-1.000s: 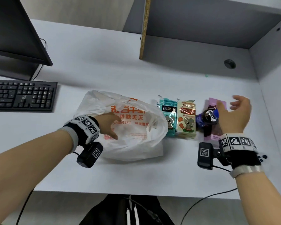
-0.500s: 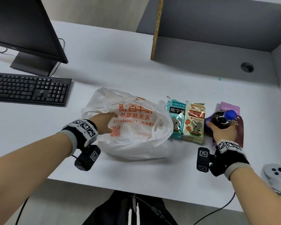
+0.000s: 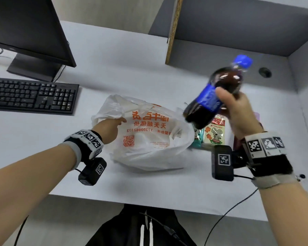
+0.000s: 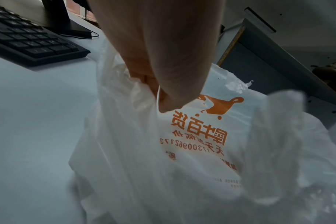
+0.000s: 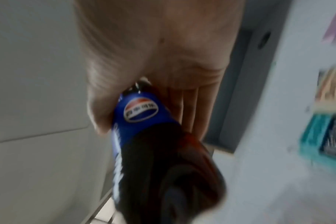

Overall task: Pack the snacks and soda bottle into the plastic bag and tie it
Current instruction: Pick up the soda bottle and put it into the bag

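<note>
**A:** ok so where's the soda bottle (image 3: 214,96) at right now?

**B:** Up in the air, off the desk (image 3: 34,142). The right hand (image 3: 238,112) has its fingers wrapped round the blue-label middle of it. It's tilted, blue cap up and away, dark base pointing down-left. That base hangs just above the right edge of the plastic bag (image 3: 146,139), so the long axis is basically aimed at the bag, only the mouth isn't clearly gaping on that side.

**A:** and the other hand?

**B:** The left hand (image 3: 110,128) is on the bag's far-left side, pinching a bunch of the plastic up near the handle. In the left wrist view the thumb and fingers (image 4: 169,97) are clamped on gathered film. So the left hand owns the bag and the right one owns the bottle, which is the hand nearer the opening. My guess is the bag needs pulling open toward the bottle before it goes in base-first.

**A:** count?

**B:** One bottle, one bag. I count three snacks on the desk to the right of the bag: a teal pack (image 3: 196,139) mostly hidden under the bottle, a cream pack (image 3: 214,134) touching it, and a purple pack (image 3: 257,116) just peeking out behind the right wrist. None of them is in the bag that I can see. There's also one keyboard (image 3: 30,95) and one monitor (image 3: 25,27) off to the left, well clear.
</note>
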Tool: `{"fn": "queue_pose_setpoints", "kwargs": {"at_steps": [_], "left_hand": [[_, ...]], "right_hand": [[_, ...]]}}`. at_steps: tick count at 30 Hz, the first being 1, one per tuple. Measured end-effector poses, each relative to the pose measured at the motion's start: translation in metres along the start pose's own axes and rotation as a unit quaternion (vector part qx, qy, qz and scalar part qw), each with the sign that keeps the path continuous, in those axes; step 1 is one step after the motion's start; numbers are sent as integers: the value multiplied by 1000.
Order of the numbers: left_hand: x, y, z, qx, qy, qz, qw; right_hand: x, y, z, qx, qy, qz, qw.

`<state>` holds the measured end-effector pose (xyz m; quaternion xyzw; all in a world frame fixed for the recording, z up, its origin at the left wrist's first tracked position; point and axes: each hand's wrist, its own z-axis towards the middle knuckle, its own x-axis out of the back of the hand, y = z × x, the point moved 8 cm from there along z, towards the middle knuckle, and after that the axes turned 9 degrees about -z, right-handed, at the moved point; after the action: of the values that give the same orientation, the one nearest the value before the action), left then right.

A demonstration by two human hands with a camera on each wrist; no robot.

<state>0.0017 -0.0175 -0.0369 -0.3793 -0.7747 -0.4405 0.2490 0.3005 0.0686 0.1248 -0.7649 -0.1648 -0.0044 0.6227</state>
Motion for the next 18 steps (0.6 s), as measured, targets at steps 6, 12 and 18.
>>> {"fn": "queue_pose_setpoints", "kwargs": {"at_steps": [6,12,18], "left_hand": [[15,-17,-8,-28,38,-8,999],[16,-31,-11,-10,34,-31,999],[1,-46,-21,56,-86,84,991]], "right_hand": [[-157,62,-8,-147,-262,-184,936],[-221,128,-13,-323,-310,-213,868],[-248,144,13,-344,-293,-240,859]]}}
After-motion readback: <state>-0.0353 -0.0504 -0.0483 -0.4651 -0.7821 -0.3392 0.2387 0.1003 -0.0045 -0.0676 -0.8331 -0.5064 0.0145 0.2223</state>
